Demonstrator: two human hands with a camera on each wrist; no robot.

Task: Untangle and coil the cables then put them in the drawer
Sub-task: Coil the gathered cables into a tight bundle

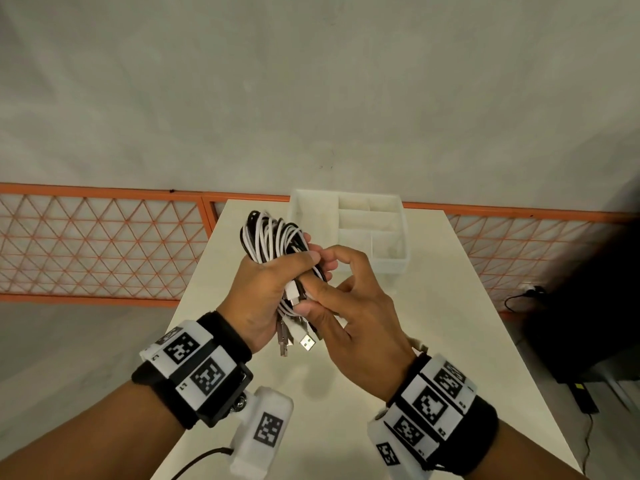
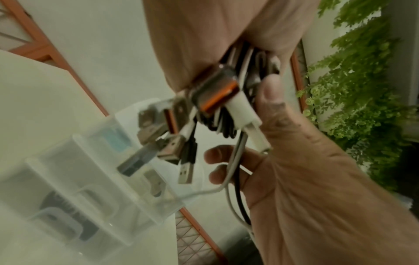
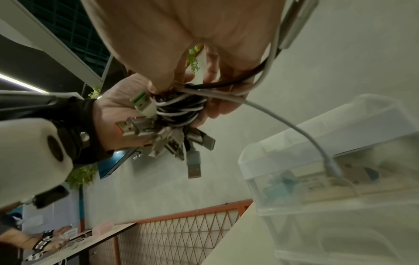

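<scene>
A bundle of black and white cables (image 1: 270, 237) is held above the table. My left hand (image 1: 273, 282) grips it round the middle, with the loops sticking up past the fingers. Several USB plugs (image 1: 298, 341) hang below the fist. My right hand (image 1: 332, 299) pinches strands at the bundle's lower part, thumb against the plugs' necks. In the left wrist view the plugs (image 2: 215, 96) sit between my left palm and the right hand (image 2: 294, 161). In the right wrist view the bundle (image 3: 181, 111) lies in the left hand (image 3: 115, 107), and a loose grey cable (image 3: 294, 129) trails down to the right.
A white compartmented drawer organiser (image 1: 388, 265) stands on the white table (image 1: 433, 323) just beyond my hands. It looks translucent in the wrist views (image 2: 90, 179) (image 3: 317, 161). An orange mesh fence (image 1: 104, 247) runs behind the table. A dark box (image 1: 588, 323) stands on the floor at right.
</scene>
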